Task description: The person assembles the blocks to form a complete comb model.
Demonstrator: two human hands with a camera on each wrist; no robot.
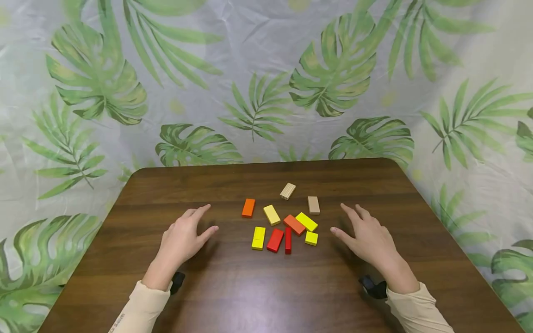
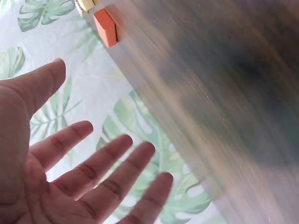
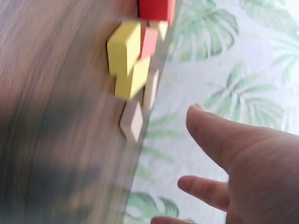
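Note:
In the head view my left hand (image 1: 182, 236) hovers over the table, left of a loose group of small wooden blocks, its fingers spread and holding nothing. Nearest to it are an orange block (image 1: 248, 208) and a yellow block (image 1: 258, 238). On the other side my right hand (image 1: 371, 238) is also spread and holds nothing. A small yellow cube-like block (image 1: 311, 238) and a tan block (image 1: 313, 205) lie closest to it. Between the hands are a red block (image 1: 275, 240), a narrow red block (image 1: 288, 240), an orange-red block (image 1: 294, 225) and a bright yellow block (image 1: 306, 222).
A pale yellow block (image 1: 272, 215) and a striped light-wood block (image 1: 288, 191) lie towards the back. The brown wooden table (image 1: 258, 296) has rounded far corners. Behind it hangs a leaf-patterned cloth (image 1: 258, 55). Dark straps (image 1: 373, 286) circle the wrists.

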